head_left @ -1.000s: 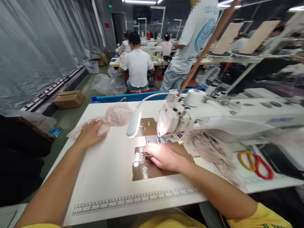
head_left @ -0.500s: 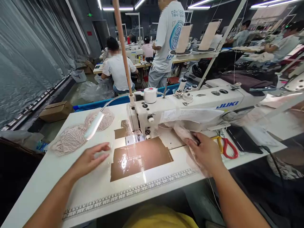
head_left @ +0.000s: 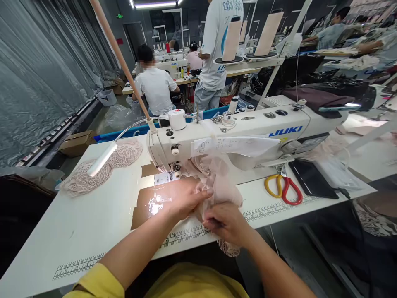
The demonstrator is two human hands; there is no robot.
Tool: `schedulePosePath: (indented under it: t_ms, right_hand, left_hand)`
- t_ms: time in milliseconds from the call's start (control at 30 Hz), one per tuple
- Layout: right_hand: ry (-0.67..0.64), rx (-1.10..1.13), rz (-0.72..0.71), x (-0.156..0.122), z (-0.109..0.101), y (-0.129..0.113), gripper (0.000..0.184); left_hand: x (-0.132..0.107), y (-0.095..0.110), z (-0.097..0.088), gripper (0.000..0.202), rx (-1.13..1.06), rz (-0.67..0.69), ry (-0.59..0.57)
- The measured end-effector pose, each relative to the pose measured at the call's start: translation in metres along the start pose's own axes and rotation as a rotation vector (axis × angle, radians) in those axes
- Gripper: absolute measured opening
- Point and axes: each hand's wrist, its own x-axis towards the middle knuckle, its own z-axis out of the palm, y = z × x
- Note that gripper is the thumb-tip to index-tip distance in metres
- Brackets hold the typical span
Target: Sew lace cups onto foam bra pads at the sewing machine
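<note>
Both my hands meet on a pale pink lace piece (head_left: 221, 186) at the front of the white sewing table (head_left: 77, 231). My left hand (head_left: 182, 198) pinches its upper edge with fingers closed. My right hand (head_left: 226, 223) grips the lower part, and some lace hangs over the table's front edge. The piece trails back under the arm of the white JUKI sewing machine (head_left: 248, 128). A shiny brown plate (head_left: 145, 205) lies just left of my hands, below the needle area.
Finished pink lace pieces (head_left: 102, 167) lie at the table's far left under a white gooseneck lamp (head_left: 102, 159). Yellow and red scissors (head_left: 283, 188) and a black tablet (head_left: 313, 182) lie to the right. Other people sit and stand at the rows behind.
My left hand left the lace pile at the far left and came to the middle. My right hand pulled a lace piece from under the machine arm; now both hands hold it.
</note>
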Motion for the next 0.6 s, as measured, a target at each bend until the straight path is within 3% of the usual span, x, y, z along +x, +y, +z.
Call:
schedulePosePath:
  t_ms: [67, 133, 233, 300, 400, 500, 600]
  right_hand:
    - [-0.123, -0.091, -0.081, -0.002, 0.002, 0.0, 0.01]
    - [-0.161, -0.166, -0.084, -0.005, 0.002, 0.003, 0.015]
    - [-0.056, -0.233, -0.038, -0.012, 0.0, 0.012, 0.018]
    - [0.122, -0.247, 0.048, -0.018, -0.004, 0.019, 0.019]
    - [0.376, -0.285, 0.311, -0.025, -0.014, 0.032, 0.029]
    - [0.439, -0.355, 0.517, -0.031, -0.027, 0.044, 0.043]
    - [0.463, -0.347, 0.51, -0.035, -0.037, 0.05, 0.045]
  left_hand:
    - [0.01, 0.003, 0.001, 0.044, 0.194, 0.022, 0.089]
    - [0.015, 0.009, -0.001, 0.034, 0.421, 0.045, 0.186]
    - [0.018, 0.018, -0.003, 0.028, 0.534, 0.121, 0.265]
    - [0.018, 0.022, -0.002, 0.026, 0.404, 0.16, 0.246]
    - [0.017, 0.023, 0.001, 0.018, 0.087, 0.127, 0.204]
    - [0.018, 0.021, 0.003, 0.01, -0.145, 0.082, 0.222]
    - [0.019, 0.019, 0.007, 0.013, -0.263, 0.063, 0.278]
